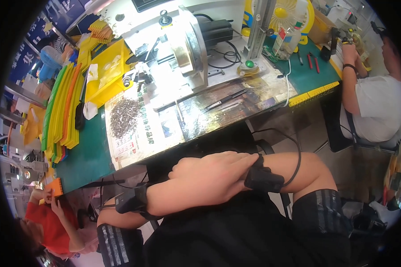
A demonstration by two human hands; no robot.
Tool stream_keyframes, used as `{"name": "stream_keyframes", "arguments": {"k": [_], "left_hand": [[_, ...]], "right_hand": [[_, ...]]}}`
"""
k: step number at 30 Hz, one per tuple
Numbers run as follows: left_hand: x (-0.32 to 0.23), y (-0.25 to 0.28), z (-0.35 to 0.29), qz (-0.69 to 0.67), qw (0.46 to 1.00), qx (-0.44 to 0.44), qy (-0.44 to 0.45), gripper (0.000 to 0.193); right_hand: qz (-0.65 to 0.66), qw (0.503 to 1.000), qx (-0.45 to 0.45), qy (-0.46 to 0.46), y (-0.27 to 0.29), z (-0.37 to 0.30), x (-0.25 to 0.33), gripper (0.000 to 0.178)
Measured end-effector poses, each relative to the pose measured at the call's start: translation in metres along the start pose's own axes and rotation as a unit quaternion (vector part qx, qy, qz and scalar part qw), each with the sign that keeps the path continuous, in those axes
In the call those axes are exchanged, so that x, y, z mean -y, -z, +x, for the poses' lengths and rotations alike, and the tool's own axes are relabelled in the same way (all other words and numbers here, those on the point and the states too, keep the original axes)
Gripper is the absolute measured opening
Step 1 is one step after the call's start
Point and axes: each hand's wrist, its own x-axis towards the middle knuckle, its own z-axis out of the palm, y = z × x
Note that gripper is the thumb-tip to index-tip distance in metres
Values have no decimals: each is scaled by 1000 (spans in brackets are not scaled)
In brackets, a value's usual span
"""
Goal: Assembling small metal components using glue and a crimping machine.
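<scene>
My left hand [220, 171] lies across my right hand above my lap. Its fingers are stretched out flat and reach the black device [263, 178] strapped on my right wrist. Beneath it, my right hand [185, 165] is mostly covered; only a rounded bit of its fingers shows beside my left wrist, so their pose is unclear. Another black device [132, 201] sits on my left wrist. On the bench ahead, a heap of small metal parts [124, 116] rests on a newspaper [140, 144]. A dark pen-like tool [226, 100] lies to its right.
A brightly lit machine [182, 49] stands on the bench [87, 153]. At left are a yellow tray [104, 95] and stacked coloured trays [60, 109]. Red-handled pliers [314, 62] lie at right. One person [372, 102] sits right, another [60, 222] left.
</scene>
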Motion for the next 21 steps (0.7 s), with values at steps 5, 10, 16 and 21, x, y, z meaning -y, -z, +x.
{"name": "stream_keyframes", "arguments": {"k": [5, 10, 16, 21], "left_hand": [[14, -11, -2, -37, 996, -38, -72, 74], [4, 9, 6, -50, 995, 79, 21, 85], [-2, -6, -4, 45, 998, -34, 2, 88], [1, 13, 8, 13, 997, 73, 11, 88]], "right_hand": [[-20, 999, -2, 38, -12, 12, -5, 22], [-39, 999, -17, 29, -19, -6, -16, 22], [-63, 996, -39, 52, -25, -11, -20, 22], [-77, 989, -47, 117, -34, 20, -8, 21]]}}
